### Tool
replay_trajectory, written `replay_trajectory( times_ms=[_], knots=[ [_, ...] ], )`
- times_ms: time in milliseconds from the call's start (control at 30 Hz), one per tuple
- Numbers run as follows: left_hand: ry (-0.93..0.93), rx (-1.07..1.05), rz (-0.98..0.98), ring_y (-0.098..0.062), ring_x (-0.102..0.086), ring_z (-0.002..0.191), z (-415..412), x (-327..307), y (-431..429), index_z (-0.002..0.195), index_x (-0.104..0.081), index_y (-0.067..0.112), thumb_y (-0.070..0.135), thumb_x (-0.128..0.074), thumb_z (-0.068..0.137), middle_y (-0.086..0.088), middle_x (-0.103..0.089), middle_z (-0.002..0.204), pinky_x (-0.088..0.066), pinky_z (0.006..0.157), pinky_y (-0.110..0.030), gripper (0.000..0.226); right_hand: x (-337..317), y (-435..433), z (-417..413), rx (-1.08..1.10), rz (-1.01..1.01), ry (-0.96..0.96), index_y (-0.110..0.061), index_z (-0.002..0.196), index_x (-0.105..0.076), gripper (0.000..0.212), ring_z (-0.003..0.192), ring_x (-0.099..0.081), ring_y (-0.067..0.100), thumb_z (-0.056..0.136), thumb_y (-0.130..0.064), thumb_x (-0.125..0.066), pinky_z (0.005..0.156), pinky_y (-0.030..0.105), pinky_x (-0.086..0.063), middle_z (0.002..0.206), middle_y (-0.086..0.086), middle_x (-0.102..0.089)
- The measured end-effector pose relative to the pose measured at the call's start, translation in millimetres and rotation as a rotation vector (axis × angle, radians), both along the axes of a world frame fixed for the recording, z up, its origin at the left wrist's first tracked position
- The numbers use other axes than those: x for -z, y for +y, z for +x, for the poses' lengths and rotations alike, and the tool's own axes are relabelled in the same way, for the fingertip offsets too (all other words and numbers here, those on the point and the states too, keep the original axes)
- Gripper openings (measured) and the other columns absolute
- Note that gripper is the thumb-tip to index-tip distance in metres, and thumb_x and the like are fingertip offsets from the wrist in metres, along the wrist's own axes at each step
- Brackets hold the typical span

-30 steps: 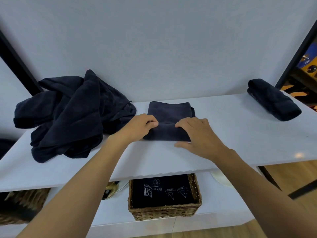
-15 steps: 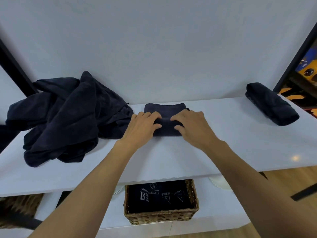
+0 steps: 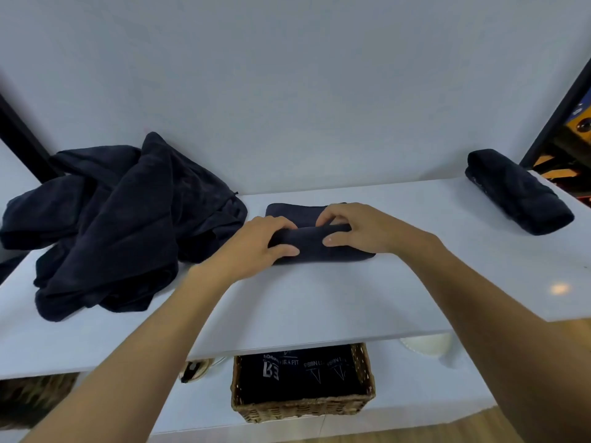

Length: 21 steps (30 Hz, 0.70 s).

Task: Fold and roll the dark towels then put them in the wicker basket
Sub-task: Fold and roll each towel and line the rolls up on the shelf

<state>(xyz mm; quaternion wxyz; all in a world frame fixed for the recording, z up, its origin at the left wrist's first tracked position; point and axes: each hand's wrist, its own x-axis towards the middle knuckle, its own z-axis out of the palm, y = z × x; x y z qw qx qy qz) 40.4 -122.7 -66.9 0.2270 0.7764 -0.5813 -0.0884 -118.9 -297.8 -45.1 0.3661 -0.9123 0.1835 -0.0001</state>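
A dark towel (image 3: 315, 246) lies mostly rolled at the middle of the white shelf top (image 3: 319, 302), a short flat part still showing behind the roll. My left hand (image 3: 256, 247) grips the roll's left end, fingers curled over it and thumb in front. My right hand (image 3: 355, 230) grips the right half the same way. A heap of unfolded dark towels (image 3: 118, 225) sits at the left against the wall. One rolled dark towel (image 3: 518, 191) lies at the far right. The wicker basket (image 3: 303, 407) stands on the lower shelf and holds dark towels with white print.
A white wall rises right behind the shelf top. A black frame post (image 3: 556, 103) stands at the right edge, another at the left. A white bowl (image 3: 427, 343) and a small dark object (image 3: 195, 369) sit on the lower shelf beside the basket.
Both hands have rolled the folded towel away from me; the flat part behind has shrunk and the roll has grown thicker. The view has shifted slightly.
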Motion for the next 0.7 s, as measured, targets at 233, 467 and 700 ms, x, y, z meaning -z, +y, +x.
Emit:
replay_trajectory(
  times_ms=[233, 467, 700],
  knots=[
    [-0.07, -0.108, 0.193, -0.029, -0.047, 0.11, 19, -6, -38, 0.112, -0.068, 0.016, 0.033, -0.038, 0.105, -0.007, -0.055, 0.11, -0.041, 0.096, -0.048, 0.036, 10, 6, 2, 0.019, -0.517, -0.215, -0.035, 0.12, -0.059, 0.035, 0.111, -0.052, 0.013, 0.086, -0.04, -0.067, 0.099, 0.039, -0.032, 0.119, -0.011, -0.057],
    [-0.227, -0.075, -0.19, -0.019, -0.055, 0.102, 11, 10, -30, 0.111, -0.067, 0.024, 0.053, -0.06, 0.088, 0.008, -0.067, 0.107, -0.04, 0.093, -0.034, 0.038, 19, 0, 15, 0.048, -0.52, -0.096, -0.032, 0.127, -0.053, 0.042, 0.112, -0.053, 0.016, 0.088, -0.039, -0.065, 0.095, 0.036, -0.029, 0.122, -0.01, -0.06],
    [-0.168, -0.087, 0.093, -0.025, -0.05, 0.103, 32, -2, -57, 0.1, -0.062, 0.032, 0.062, -0.058, 0.084, 0.008, -0.059, 0.09, -0.039, 0.083, -0.038, 0.034, -1, -22, 36, 0.078, -0.317, -0.021, -0.034, 0.117, -0.064, 0.027, 0.109, -0.052, 0.014, 0.091, -0.038, -0.063, 0.098, 0.044, -0.036, 0.109, -0.014, -0.056]
  ],
)
